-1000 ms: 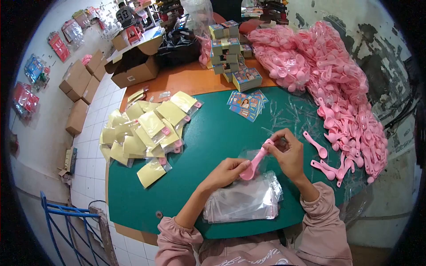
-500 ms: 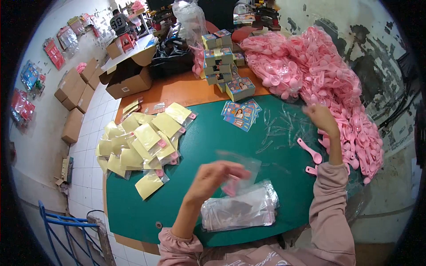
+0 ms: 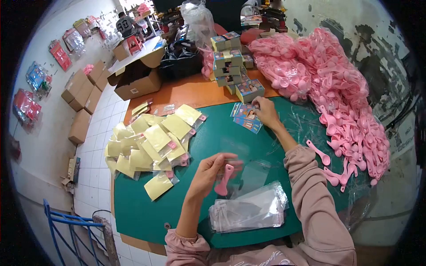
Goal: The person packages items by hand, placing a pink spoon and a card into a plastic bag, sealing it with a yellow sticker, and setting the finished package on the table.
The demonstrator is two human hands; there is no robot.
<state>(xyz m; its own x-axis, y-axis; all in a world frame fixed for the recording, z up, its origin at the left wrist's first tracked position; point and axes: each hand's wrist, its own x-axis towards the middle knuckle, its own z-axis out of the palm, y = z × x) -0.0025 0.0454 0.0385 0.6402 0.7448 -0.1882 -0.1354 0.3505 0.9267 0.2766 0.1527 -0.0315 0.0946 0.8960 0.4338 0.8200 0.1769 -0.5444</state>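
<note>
My left hand (image 3: 212,174) is closed around a pink plastic spoon (image 3: 225,179), held upright with its handle end on top. Blurred clear film beside those fingers looks like a plastic bag, though its edges are hard to make out. Farther forward, my right hand (image 3: 267,113) has its fingers pinched at the edge of the printed cards (image 3: 246,117), which lie fanned on the green table (image 3: 195,133). A pile of clear plastic bags (image 3: 249,209) lies nearest my body. Two or so loose pink spoons (image 3: 319,153) rest right of my right sleeve.
Yellow-backed packed bags (image 3: 155,137) are heaped on the left. Banded card stacks (image 3: 227,66) rise at the back beside a huge heap of bagged pink spoons (image 3: 337,84). Clear plastic scraps (image 3: 301,124) litter the right side. A person (image 3: 126,26) sits far behind an open carton (image 3: 140,84).
My right hand has moved left from near the spoon heap to the cards. My left hand has stayed near the bag pile, turning the spoon upright. The view has shifted slightly.
</note>
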